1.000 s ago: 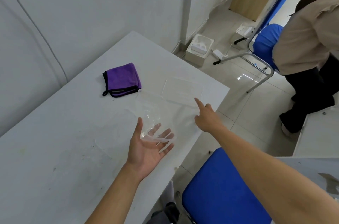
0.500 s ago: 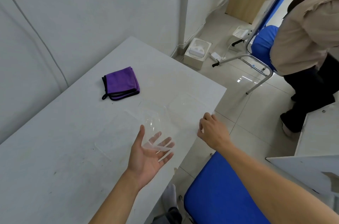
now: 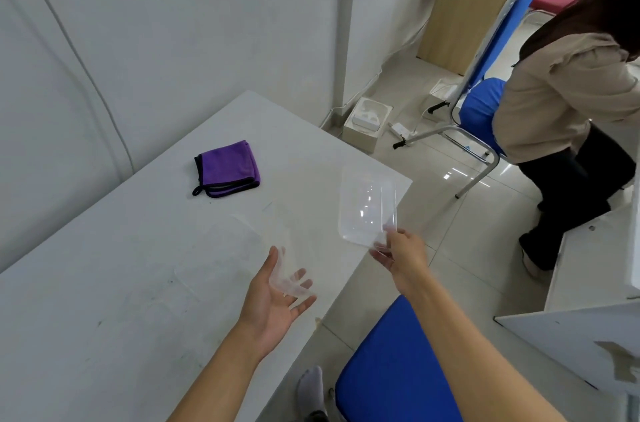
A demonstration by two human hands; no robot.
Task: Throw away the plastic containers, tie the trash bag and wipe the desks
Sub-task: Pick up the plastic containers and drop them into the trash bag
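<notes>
My left hand [image 3: 277,304] is palm up over the white desk [image 3: 114,283], cradling a clear plastic container [image 3: 294,248] that rests on its fingers. My right hand [image 3: 401,255] pinches the near corner of a clear plastic lid [image 3: 365,210] and holds it tilted up above the desk's right edge. Another clear flat lid [image 3: 221,262] lies on the desk, left of my left hand. A folded purple cloth [image 3: 227,168] lies farther back on the desk, near the wall.
A blue chair seat [image 3: 398,373] is below my right arm, beside the desk. Another person [image 3: 568,110] bends over near a second blue chair [image 3: 481,106] at the right. A white desk corner [image 3: 568,335] juts in at lower right. A cardboard box [image 3: 367,120] sits on the floor.
My right hand went from pointing at the lid on the desk to gripping its corner and lifting it off the surface. My left hand kept holding the container.
</notes>
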